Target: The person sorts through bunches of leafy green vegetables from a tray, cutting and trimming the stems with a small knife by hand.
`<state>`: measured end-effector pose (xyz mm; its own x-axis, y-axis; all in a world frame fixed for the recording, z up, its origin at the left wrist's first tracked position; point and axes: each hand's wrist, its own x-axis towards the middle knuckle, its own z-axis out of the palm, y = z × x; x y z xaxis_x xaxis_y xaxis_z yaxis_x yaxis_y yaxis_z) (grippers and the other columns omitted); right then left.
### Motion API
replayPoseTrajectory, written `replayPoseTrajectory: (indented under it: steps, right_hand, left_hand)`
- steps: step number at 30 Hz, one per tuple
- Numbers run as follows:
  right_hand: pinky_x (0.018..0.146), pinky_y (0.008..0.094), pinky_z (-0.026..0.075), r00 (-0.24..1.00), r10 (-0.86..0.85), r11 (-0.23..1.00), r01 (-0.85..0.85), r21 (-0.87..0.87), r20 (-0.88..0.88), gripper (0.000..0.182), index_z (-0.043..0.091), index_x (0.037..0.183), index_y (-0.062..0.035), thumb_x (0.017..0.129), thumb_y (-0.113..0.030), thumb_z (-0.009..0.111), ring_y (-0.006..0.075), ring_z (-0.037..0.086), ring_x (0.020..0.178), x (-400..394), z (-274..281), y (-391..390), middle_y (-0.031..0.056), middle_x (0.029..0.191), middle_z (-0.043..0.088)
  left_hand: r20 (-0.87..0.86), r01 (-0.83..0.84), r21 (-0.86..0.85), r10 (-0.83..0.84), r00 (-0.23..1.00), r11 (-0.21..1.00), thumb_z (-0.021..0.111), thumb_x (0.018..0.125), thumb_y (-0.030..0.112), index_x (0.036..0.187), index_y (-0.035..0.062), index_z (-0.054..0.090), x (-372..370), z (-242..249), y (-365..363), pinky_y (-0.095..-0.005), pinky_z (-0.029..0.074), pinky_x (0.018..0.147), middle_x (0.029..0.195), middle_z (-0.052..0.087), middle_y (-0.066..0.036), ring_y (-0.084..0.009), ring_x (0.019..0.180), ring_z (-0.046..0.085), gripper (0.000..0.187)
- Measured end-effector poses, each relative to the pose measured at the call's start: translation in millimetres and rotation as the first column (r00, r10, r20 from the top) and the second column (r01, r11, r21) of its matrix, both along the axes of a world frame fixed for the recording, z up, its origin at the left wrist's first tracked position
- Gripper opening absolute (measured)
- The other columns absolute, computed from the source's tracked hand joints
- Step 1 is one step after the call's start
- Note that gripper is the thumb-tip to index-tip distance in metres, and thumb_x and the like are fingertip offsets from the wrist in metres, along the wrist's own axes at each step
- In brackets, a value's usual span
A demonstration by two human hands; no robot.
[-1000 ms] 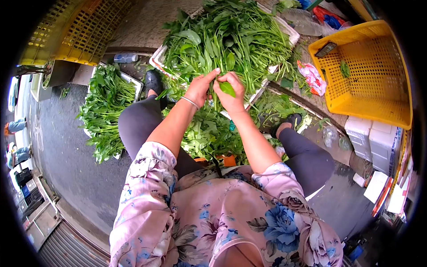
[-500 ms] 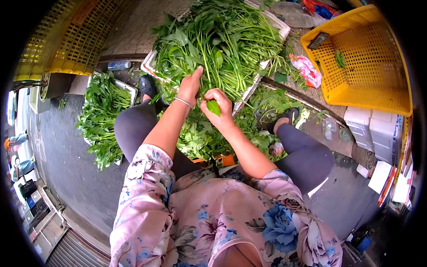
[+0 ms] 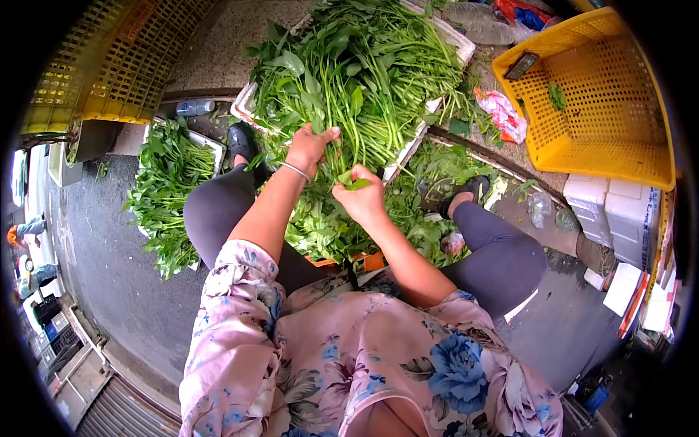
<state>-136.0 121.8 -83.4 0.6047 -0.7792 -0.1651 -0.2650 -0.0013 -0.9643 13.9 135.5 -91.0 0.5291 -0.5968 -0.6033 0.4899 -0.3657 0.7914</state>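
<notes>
Fingers of the right hand (image 3: pixel 366 202) pinch a green leaf (image 3: pixel 357 185); the left hand (image 3: pixel 306 152) curls at the near edge of heaped leafy stems (image 3: pixel 371 87) on a white tray (image 3: pixel 463 49), its grip too obscured to tell.

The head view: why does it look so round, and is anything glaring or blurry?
In the head view, black corners and the yellow crate's bowed rim suggest a very wide lens; in that view, a bright patch at far left looks washed out; also there, the left hand and right hand look fairly sharp.
</notes>
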Motion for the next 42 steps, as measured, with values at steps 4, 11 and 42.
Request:
replayPoseTrajectory:
  steps: [4,11,42]
  right_hand:
    - [0.046,0.0231,0.038,0.999,0.04,0.999,-0.039,0.017,-0.018,0.019,0.048,0.069,-0.0025,0.06,-0.007,0.064,0.0063,0.042,0.05,-4,7,-4,0.0009,0.061,0.05]
    - [0.057,0.0292,0.046,0.957,0.241,0.962,-0.213,0.173,-0.164,0.017,0.058,0.072,-0.0022,0.061,-0.013,0.066,0.0138,0.056,0.06,-22,15,18,0.0089,0.066,0.06]
    - [0.067,0.0272,0.046,0.993,-0.045,0.991,0.058,0.123,-0.111,0.047,0.062,0.089,0.0022,0.076,-0.043,0.061,0.0191,0.06,0.076,35,1,-49,0.0134,0.081,0.063]
  left_hand:
    - [-0.033,-0.02,0.001,0.02,0.999,1.0,0.063,0.08,0.017,0.089,0.0075,0.051,-2,9,2,-0.0232,0.041,0.041,0.07,0.057,-0.004,-0.0135,0.052,0.052,0.018]
    - [-0.042,0.0,-0.039,-0.002,0.999,0.999,0.061,0.082,0.019,0.088,0.0085,0.05,6,14,4,-0.0213,0.033,0.039,0.07,0.057,-0.002,-0.0116,0.051,0.052,0.016]
    - [-0.223,-0.029,-0.127,0.0,0.975,0.991,0.073,0.071,0.016,0.082,0.0032,0.047,15,13,27,-0.0335,0.037,0.062,0.076,0.056,-0.003,-0.0147,0.077,0.052,0.031]
